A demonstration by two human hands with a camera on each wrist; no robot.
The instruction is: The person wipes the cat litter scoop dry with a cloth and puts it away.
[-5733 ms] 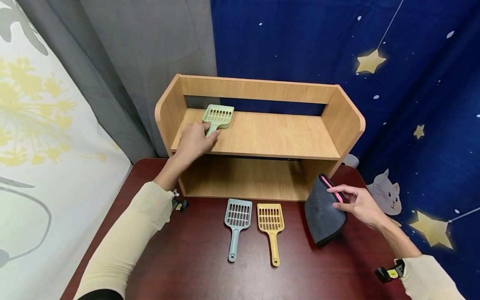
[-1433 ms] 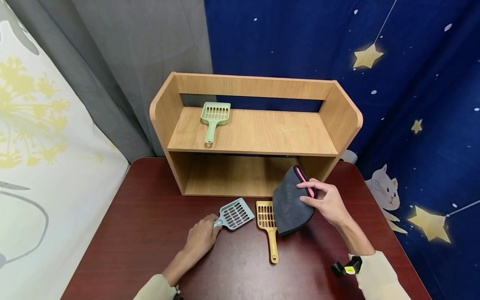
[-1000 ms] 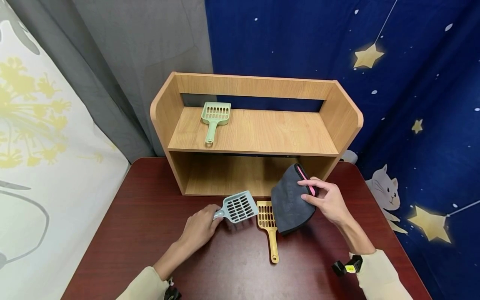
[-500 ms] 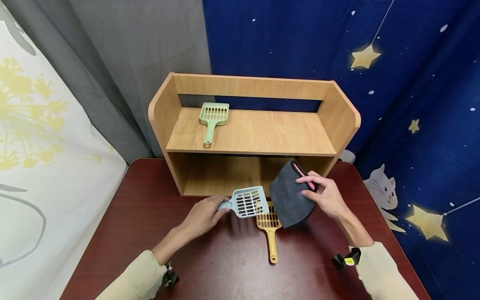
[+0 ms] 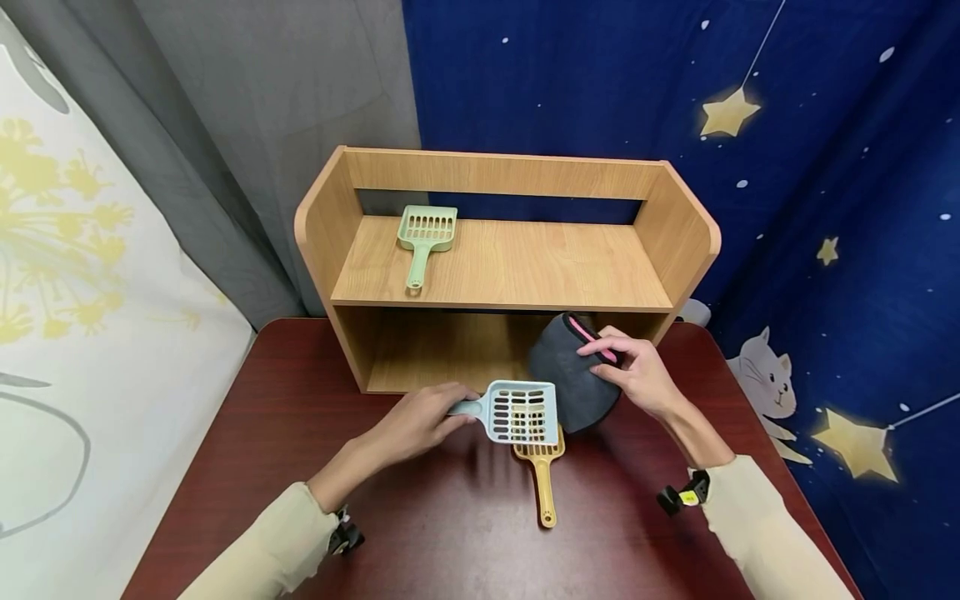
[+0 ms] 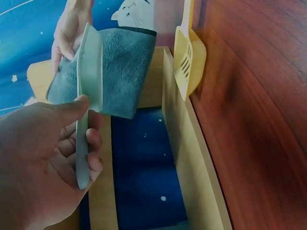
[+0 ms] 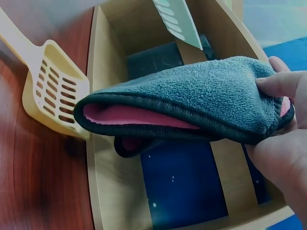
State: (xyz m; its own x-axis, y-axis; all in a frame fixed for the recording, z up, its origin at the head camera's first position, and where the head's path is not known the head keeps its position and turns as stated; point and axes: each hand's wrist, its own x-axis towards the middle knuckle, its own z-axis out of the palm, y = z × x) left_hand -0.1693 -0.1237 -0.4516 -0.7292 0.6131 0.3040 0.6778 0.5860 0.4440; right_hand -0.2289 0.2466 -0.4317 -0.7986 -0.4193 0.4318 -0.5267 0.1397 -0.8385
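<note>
My left hand (image 5: pixel 420 423) grips the handle of a pale blue litter scoop (image 5: pixel 521 412), raised over the table with its slotted head pointing right. In the left wrist view the scoop (image 6: pixel 91 72) appears edge-on, thumb and curled fingers around its handle. My right hand (image 5: pixel 636 372) pinches a folded grey cloth (image 5: pixel 567 375) with a pink inner side and black edging. The cloth hangs just behind the scoop's head; whether they touch I cannot tell. Beneath lies a yellow litter scoop (image 5: pixel 545 492), its head partly hidden by the blue one. A green litter scoop (image 5: pixel 426 233) rests on the upper shelf.
A two-tier wooden shelf (image 5: pixel 555 262) stands at the back of the dark red table (image 5: pixel 420 533). Its front edge is close behind the yellow scoop. Grey and blue star-patterned curtains (image 5: pixel 810 275) hang behind, and a white patterned cloth (image 5: pixel 97 333) is at the left.
Earlier my left hand released the green scoop on the upper shelf, then took up the blue scoop from the table. It has moved right and the cloth has come left, bringing both close together.
</note>
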